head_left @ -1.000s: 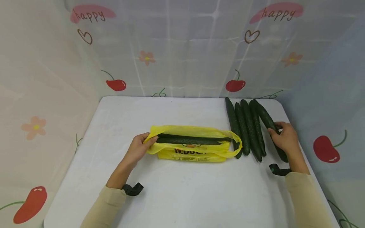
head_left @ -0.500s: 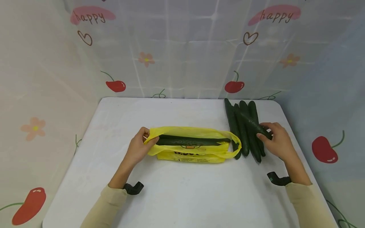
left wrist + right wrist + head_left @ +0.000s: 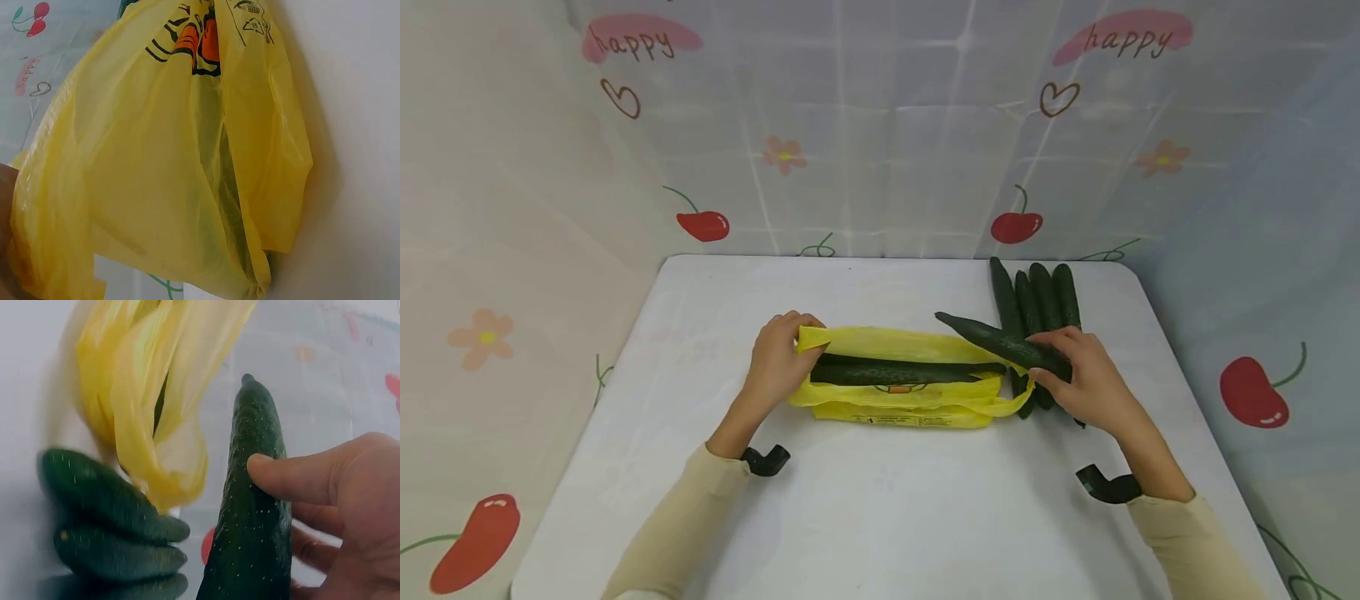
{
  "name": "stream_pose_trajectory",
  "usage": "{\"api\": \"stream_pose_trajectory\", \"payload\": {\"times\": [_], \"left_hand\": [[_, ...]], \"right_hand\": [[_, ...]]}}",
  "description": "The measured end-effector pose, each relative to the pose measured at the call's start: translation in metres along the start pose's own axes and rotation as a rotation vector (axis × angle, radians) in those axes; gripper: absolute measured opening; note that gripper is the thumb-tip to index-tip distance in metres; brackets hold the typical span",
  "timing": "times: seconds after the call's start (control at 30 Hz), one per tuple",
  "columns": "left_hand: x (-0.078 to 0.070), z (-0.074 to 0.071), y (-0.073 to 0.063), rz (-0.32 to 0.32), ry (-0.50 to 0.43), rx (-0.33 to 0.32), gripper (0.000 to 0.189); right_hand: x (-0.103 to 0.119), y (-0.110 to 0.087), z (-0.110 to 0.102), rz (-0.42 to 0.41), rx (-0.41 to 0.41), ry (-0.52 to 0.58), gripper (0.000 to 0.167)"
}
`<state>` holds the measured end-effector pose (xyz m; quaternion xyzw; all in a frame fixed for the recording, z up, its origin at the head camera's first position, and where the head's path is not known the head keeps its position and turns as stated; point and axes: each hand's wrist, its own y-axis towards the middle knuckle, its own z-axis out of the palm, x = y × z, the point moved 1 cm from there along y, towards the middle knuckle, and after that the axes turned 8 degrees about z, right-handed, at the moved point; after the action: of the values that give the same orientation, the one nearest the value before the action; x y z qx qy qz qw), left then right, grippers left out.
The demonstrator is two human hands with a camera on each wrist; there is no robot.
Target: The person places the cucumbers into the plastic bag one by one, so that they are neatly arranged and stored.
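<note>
Nearest us on the smooth white table lies a thin yellow plastic bag with printing, its mouth running left to right, with at least one dark green cucumber inside along that line. Our left hand pinches the bag's left end. Near its right end, our right hand grips a long, dark green, bumpy-skinned cucumber between thumb and fingers. From that hand it slants leftward and away, its long axis angled to the mouth, its tip appearing past the far rim; we cannot tell whether it touches the plastic. Reaching farther off, four similar cucumbers lie side by side, partly hidden behind it.
</note>
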<state>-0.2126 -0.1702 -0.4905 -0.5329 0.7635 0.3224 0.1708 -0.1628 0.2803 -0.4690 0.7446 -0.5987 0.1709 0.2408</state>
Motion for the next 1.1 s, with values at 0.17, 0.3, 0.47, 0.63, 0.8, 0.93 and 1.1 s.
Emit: {"api": "stream_pose_trajectory", "payload": {"times": [0.17,0.3,0.47,0.63,0.8,0.93,1.1], "left_hand": [[0.006,-0.003,0.007,0.029,-0.028,-0.023,0.01],[0.009,-0.004,0.01,0.049,-0.046,-0.036,0.008],[0.011,-0.005,0.01,0.036,-0.059,-0.045,0.01],[0.011,-0.005,0.009,0.034,-0.078,-0.054,0.011],[0.011,-0.004,0.009,0.042,-0.101,-0.062,0.012],[0.01,-0.004,0.009,0.053,-0.101,-0.06,0.014],[0.009,-0.004,0.008,0.057,-0.096,-0.055,0.016]], "right_hand": [[0.012,0.004,0.015,-0.068,0.047,0.024,0.045],[0.025,0.009,0.029,-0.093,0.099,0.018,0.046],[0.045,0.019,0.047,-0.107,0.156,0.018,0.044],[0.067,0.031,0.068,-0.144,0.191,0.02,0.043],[0.082,0.043,0.091,-0.188,0.22,0.035,0.041],[0.09,0.05,0.108,-0.202,0.25,0.064,0.04],[0.098,0.059,0.12,-0.206,0.289,0.056,0.041]]}}
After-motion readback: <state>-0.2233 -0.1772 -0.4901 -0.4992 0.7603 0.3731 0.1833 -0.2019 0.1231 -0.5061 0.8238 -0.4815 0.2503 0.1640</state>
